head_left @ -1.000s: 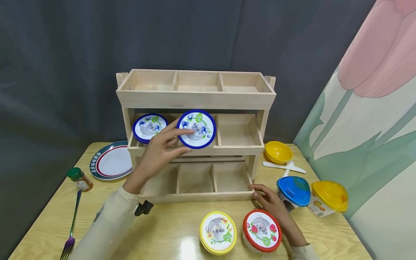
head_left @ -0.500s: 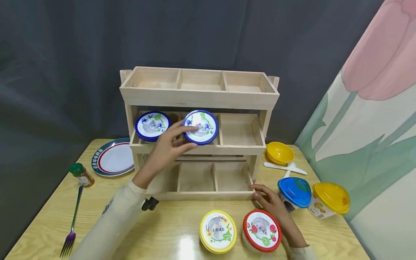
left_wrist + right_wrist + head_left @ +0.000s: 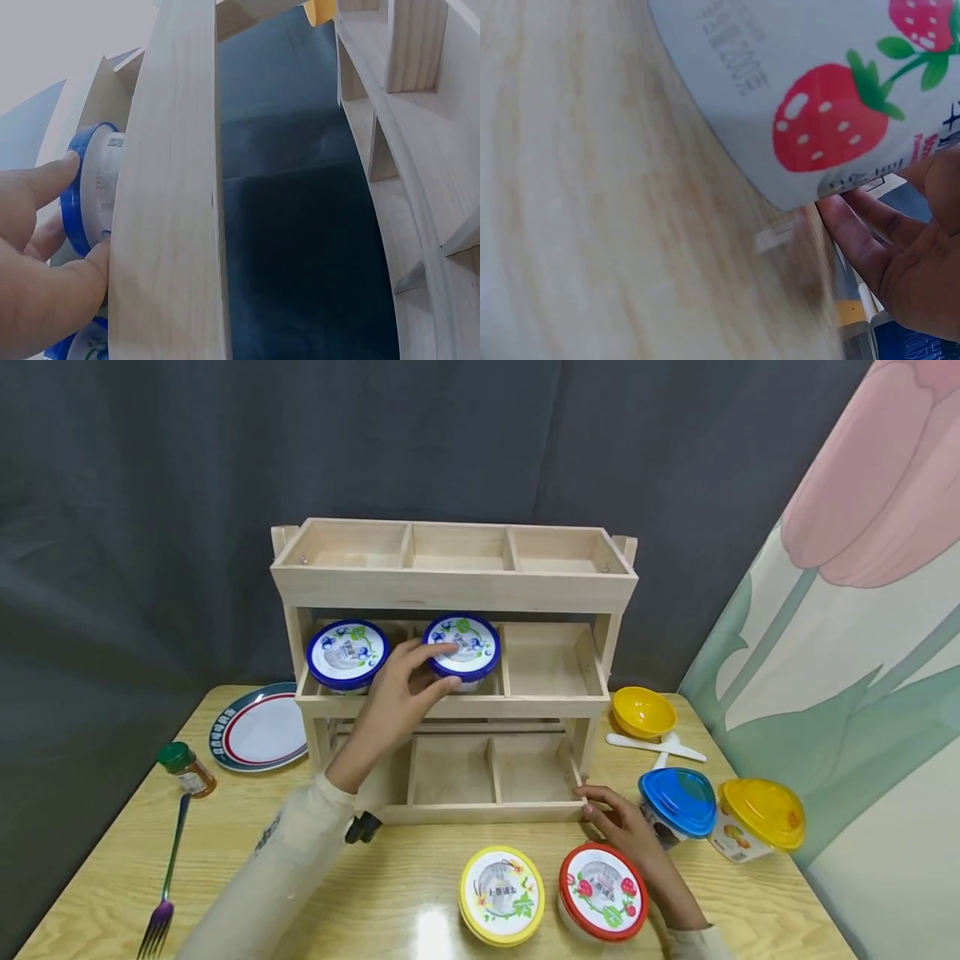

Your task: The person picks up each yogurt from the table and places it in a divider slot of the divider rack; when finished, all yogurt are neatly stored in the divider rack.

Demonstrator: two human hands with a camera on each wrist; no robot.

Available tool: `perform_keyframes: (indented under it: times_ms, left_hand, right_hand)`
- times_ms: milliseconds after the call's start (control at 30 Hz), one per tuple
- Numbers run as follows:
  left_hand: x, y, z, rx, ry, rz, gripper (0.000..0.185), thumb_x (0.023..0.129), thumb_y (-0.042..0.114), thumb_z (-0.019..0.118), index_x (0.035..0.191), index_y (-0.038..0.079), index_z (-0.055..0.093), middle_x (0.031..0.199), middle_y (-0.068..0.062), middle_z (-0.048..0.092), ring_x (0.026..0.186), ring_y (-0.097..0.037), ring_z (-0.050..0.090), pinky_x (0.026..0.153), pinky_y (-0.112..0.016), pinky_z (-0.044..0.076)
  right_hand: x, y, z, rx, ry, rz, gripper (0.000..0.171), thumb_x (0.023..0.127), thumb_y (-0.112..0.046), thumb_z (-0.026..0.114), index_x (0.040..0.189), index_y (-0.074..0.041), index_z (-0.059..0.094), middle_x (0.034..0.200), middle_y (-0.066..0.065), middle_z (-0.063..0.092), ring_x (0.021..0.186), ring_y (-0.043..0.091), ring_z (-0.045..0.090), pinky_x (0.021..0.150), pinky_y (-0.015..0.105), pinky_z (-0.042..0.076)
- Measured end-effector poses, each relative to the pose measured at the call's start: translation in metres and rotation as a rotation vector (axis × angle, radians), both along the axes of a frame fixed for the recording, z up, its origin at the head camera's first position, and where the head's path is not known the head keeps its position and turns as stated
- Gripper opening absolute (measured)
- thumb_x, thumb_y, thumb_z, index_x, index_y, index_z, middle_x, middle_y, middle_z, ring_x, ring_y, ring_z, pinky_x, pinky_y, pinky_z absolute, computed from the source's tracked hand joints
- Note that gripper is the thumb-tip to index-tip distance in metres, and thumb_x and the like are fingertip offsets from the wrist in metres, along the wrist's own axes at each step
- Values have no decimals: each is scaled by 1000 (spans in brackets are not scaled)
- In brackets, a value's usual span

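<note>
Wooden rack (image 3: 453, 589), one, three trays, three compartments per tray, so nine total. Blue-lidded tubs: two, both in the middle tray (image 3: 551, 708). First blueberry tub (image 3: 348, 652) sits in the left compartment. Second blueberry tub (image 3: 463, 645) is at the middle compartment, label up, its base behind the front board; can't tell if it touches the floor. Left hand (image 3: 397, 697), one tub held: thumb and fingers pinch it at the lid and side. Right hand (image 3: 626, 831): fingertips touch the right front corner of the bottom tray (image 3: 480, 814); can't tell if they grip it or only rest there.

Table (image 3: 382, 902) front: two more tubs, one yellow-lidded tub (image 3: 502, 895) and one red-lidded tub (image 3: 602, 892), side by side, apart. The red one is nearest the right hand, strawberries on its side.

Right side: one yellow bowl (image 3: 642, 712), two white utensils (image 3: 633, 742) crossing just in front of it, one blue-lidded cup (image 3: 678, 802), one yellow-lidded cup (image 3: 761, 814) just beside that. Left side: one plate (image 3: 262, 731), one green-capped jar (image 3: 186, 768), one fork (image 3: 167, 893). Tubs and cups together: six. Behind: dark curtain (image 3: 420, 435).
</note>
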State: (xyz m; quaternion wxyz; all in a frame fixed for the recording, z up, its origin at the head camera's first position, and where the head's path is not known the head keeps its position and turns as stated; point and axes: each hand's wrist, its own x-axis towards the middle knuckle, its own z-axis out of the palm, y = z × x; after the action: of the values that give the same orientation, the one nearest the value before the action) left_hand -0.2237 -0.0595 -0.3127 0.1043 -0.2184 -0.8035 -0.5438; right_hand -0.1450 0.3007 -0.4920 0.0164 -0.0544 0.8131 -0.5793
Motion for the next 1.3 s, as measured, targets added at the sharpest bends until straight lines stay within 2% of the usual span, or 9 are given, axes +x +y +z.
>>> perform_keyframes:
  times_ms: [167,300,400,533,633,867,967,1133,1300]
  left_hand:
    - [1,-1,2,-103,32,5,45,106,14,74,149,9,64,153,-22,52,132,-34,57,111,-47,53]
    - [0,2,4,-124,-5,-17,48,105,18,75,151,10,62,172,-30,27,143,-40,53,115,-48,49]
    - [0,5,5,-119,-26,-27,51,104,18,77,152,11,61,177,-29,7,151,-45,44,119,-49,46]
    - [3,8,10,-168,15,-10,53,104,22,76,154,14,61,179,-24,7,158,-50,28,123,-65,34]
    - [9,8,15,-216,56,-1,53,104,25,75,155,17,60,180,-20,7,161,-51,18,122,-76,25]
    - [38,4,27,-228,146,-43,48,107,24,72,153,19,62,182,-8,9,165,-39,13,123,-78,17]
    - [53,1,27,-199,194,-69,43,106,19,73,149,17,66,181,-5,17,165,-34,17,125,-73,21]
    - [78,-10,19,-156,205,-140,40,105,12,74,144,17,71,178,1,30,164,-27,25,126,-65,29]
    - [97,-20,5,-151,218,-217,38,101,5,76,137,18,75,174,1,37,160,-27,34,125,-58,34]
  right_hand:
    - [1,0,-1,-4,-16,-3,34,113,-9,59,144,2,63,154,30,55,116,35,70,84,30,62]
    - [4,0,0,-24,-48,-23,35,113,-10,59,146,1,62,151,28,57,117,36,69,83,32,63]
    - [8,0,1,-35,-60,-38,35,114,-10,58,146,1,62,147,28,59,117,33,69,82,32,64]
    - [10,0,1,-46,-44,-50,34,114,-9,58,145,3,62,149,29,58,117,33,70,81,32,64]
    - [10,1,1,-60,-24,-45,34,114,-9,58,145,3,62,152,29,56,118,36,69,82,34,64]
    - [2,2,4,-40,7,-27,34,114,-11,58,145,2,62,151,26,58,116,32,69,87,31,62]
    - [0,2,5,-35,5,-21,34,114,-11,58,145,1,63,152,26,57,117,33,68,88,31,61]
    - [0,1,5,-30,-35,-3,35,114,-12,57,147,0,62,153,26,56,118,34,66,93,32,60]
    - [1,1,4,-39,-56,2,35,114,-10,57,147,0,61,151,28,55,117,36,66,88,34,63]
